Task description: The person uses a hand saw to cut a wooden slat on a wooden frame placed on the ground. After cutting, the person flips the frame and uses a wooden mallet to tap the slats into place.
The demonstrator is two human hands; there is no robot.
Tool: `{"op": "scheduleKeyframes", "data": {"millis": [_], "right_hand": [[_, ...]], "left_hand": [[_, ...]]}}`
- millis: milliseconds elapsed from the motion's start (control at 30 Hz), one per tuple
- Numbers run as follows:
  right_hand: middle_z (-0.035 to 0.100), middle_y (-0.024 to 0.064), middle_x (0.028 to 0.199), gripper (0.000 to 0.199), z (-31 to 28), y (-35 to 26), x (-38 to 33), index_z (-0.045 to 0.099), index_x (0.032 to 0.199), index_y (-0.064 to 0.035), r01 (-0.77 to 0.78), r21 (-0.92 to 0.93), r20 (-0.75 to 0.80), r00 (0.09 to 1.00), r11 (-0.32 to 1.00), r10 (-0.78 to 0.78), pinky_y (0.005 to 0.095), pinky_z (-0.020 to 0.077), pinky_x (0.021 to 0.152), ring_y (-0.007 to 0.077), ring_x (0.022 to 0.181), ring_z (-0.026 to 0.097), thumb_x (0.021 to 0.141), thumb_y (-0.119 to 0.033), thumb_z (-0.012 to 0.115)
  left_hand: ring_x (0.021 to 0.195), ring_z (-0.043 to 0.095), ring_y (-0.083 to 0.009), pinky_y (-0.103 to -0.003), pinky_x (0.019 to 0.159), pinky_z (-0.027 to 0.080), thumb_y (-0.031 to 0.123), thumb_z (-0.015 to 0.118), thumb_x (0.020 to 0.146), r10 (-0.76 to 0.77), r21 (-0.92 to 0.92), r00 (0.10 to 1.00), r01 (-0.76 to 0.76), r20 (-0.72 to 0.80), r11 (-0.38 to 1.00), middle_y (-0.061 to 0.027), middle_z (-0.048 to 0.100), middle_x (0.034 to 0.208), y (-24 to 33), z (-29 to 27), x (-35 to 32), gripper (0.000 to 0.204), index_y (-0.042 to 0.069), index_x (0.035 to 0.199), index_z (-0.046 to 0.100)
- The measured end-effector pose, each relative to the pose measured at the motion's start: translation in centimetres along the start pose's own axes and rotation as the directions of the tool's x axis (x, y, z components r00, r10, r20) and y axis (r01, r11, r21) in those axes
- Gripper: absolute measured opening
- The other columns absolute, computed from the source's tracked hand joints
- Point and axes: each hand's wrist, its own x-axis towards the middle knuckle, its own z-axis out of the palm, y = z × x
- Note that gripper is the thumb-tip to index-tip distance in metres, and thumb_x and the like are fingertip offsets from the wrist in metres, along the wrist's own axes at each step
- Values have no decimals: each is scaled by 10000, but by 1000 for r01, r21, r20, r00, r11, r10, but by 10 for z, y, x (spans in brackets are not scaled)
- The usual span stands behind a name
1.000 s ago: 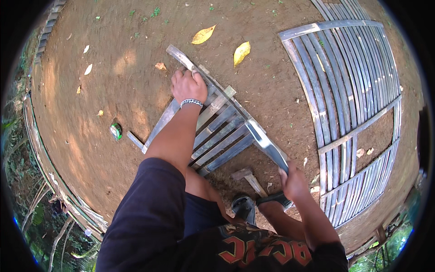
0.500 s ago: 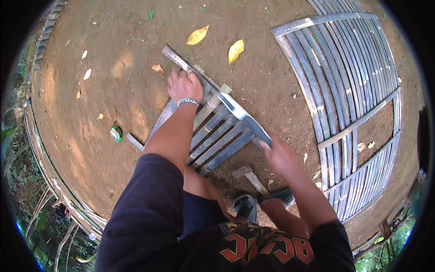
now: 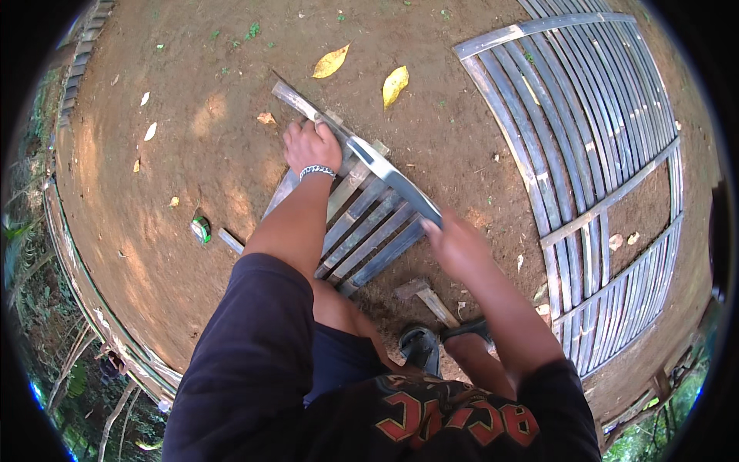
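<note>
Soft daylight, dappled sun patches on dirt ground (image 3: pixel 192 154), faint shadows, sharp centre, fisheye bend + black vignette at rim

slats (image 3: pixel 369 223) grey-blue | soil (image 3: pixel 192 138) brown | leaves (image 3: pixel 394 85) yellow | wristband (image 3: pixel 317 171) silvery, perhaps beaded | shirt (image 3: pixel 431 423) black, red print

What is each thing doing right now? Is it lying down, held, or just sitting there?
Left hand: pressing down on the cross slat.
Right hand: gripping the cross slat's near end.
Cross slat: lying across the small slat panel, held at both ends.
Small slat panel: flat on the dirt.
Hammer: lying on the ground, untouched.
Large slat panel: flat on the ground, untouched.
</note>
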Motion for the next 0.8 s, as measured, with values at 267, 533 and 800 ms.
{"op": "scheduleKeyframes", "data": {"millis": [267,533,800], "right_hand": [[724,291,998,586,-4,4,-9,528,1327,4,27,11,-18,999,1000,-26,561,553,859,495,964,700,1036,-504,554],[726,276,1054,524,19,88,-88,523,1357,-42,-87,-39,17,996,995,88,555,547,906,468,1001,702,1036,-452,581],[722,287,1030,531,15,38,-30,518,1361,-36,50,6,-54,997,999,-50,553,552,862,469,993,703,1052,-467,547]], "left_hand": [[1316,530,-374,-522,1078,443,361,432,1008,0,1,1000,0,-17,1000,-155,613,1410,-5,-2,2,478,33,1152,749],[1311,535,-373,-509,1061,458,332,456,993,-12,46,1000,14,-29,999,-149,621,1402,-12,-5,0,445,30,1148,744],[1354,501,-367,-535,1085,429,354,437,996,-28,4,1000,28,13,1000,-158,591,1445,-4,-6,-1,486,31,1206,735]]}}
